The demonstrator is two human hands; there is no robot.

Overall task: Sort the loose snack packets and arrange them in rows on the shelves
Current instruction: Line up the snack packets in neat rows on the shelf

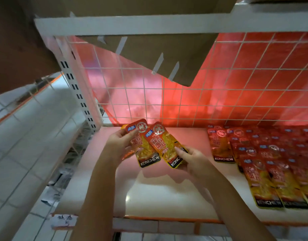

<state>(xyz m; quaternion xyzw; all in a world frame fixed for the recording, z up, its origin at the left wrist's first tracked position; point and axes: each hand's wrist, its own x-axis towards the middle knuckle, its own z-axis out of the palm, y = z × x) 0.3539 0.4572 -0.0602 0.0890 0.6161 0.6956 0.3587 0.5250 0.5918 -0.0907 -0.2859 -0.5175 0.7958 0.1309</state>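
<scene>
I hold red and yellow KONCHEW snack packets above the left part of the white shelf [155, 192]. My left hand [119, 142] grips a small stack of packets [141, 141] by its left edge, thumb on the front. My right hand [191, 158] pinches the lower right corner of one more packet [164, 145], which overlaps the stack. On the right side of the shelf, several matching packets [264, 162] lie flat in overlapping rows.
A white wire grid [201, 94] with red sheeting behind it backs the shelf. A cardboard flap [149, 54] hangs down from the shelf above. The slotted upright [76, 91] stands at the left, with white floor tiles beyond it.
</scene>
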